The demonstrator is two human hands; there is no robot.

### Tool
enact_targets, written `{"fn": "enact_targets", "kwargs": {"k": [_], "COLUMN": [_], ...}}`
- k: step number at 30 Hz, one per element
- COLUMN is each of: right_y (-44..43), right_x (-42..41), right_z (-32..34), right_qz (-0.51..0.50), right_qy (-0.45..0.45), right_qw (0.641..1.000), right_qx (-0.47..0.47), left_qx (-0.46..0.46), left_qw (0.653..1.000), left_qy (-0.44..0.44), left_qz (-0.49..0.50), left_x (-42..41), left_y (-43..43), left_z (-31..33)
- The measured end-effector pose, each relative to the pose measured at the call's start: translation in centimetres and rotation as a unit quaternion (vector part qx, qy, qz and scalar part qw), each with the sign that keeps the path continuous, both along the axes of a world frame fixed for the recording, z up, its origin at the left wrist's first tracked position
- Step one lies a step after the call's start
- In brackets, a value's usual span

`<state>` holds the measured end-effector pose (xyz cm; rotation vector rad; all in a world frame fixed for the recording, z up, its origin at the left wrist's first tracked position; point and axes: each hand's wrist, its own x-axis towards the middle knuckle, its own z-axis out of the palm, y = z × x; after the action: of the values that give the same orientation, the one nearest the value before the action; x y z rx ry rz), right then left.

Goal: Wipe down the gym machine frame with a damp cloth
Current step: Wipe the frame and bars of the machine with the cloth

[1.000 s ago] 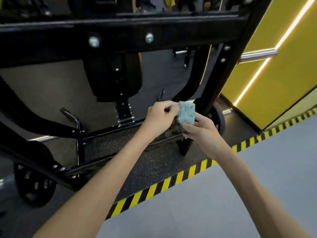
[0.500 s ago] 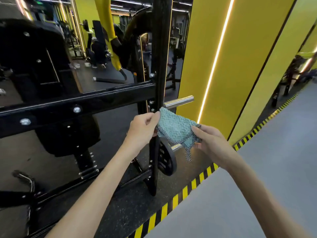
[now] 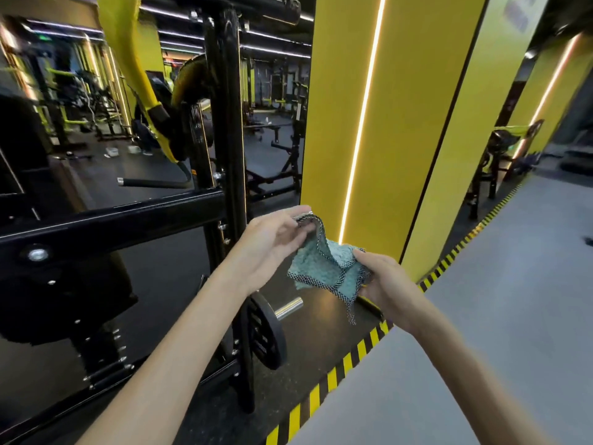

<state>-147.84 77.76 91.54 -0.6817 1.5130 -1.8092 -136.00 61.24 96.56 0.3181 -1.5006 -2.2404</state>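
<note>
Flanking both hands' cloth (image 3: 324, 268) — upright (image 3: 229, 123), pillar (image 3: 340, 123).

Two bare forearms reach in from below, no sleeves visible on either. The left hand (image 3: 272, 239) and right hand (image 3: 385, 281) wear no gloves, rings or watch.

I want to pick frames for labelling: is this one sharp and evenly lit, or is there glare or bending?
Head view: cloth and both hands fairly sharp; left edge motion-smeared; light strip blown out, reflecting on the floor; wide-angle bows the black upright.
</note>
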Motion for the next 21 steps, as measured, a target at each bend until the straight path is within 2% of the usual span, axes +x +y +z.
{"fn": "enact_targets", "kwargs": {"k": [2, 4, 7, 9, 11, 18, 21], "right_y": [-0.1, -0.4, -1.2, -1.9, -2.8, -5.1, -5.5], "right_x": [-1.7, -3.8, -7.1, -9.6, -12.3, -21.3, -24.4], "right_z": [-0.1, -0.2, -0.3, -0.1, 0.4, 0.6, 0.0], "right_qz": [0.023, 0.044, 0.056, 0.049, 0.052, 0.069, 0.082], "right_qy": [-0.038, -0.054, -0.044, -0.028, -0.005, 0.015, 0.079], "right_qw": [0.999, 0.997, 0.997, 0.998, 0.998, 0.997, 0.993], "right_qx": [-0.023, -0.033, -0.031, -0.033, -0.029, -0.029, 0.009], "left_qx": [-0.099, -0.236, -0.412, -0.476, -0.489, -0.442, -0.448], "left_qw": [0.995, 0.970, 0.898, 0.858, 0.851, 0.884, 0.881], "left_qy": [-0.013, -0.042, -0.067, -0.073, -0.077, -0.099, -0.102], "left_qz": [-0.005, 0.031, 0.137, 0.181, 0.177, 0.115, 0.116], "left_x": [-2.1, -4.7, -9.0, -12.0, -14.9, -24.0, -27.1], "left_y": [-0.3, -0.9, -2.0, -2.7, -3.6, -6.8, -6.9], "left_z": [-0.2, -0.4, -0.4, 0.1, 0.8, 2.0, 1.9]}}
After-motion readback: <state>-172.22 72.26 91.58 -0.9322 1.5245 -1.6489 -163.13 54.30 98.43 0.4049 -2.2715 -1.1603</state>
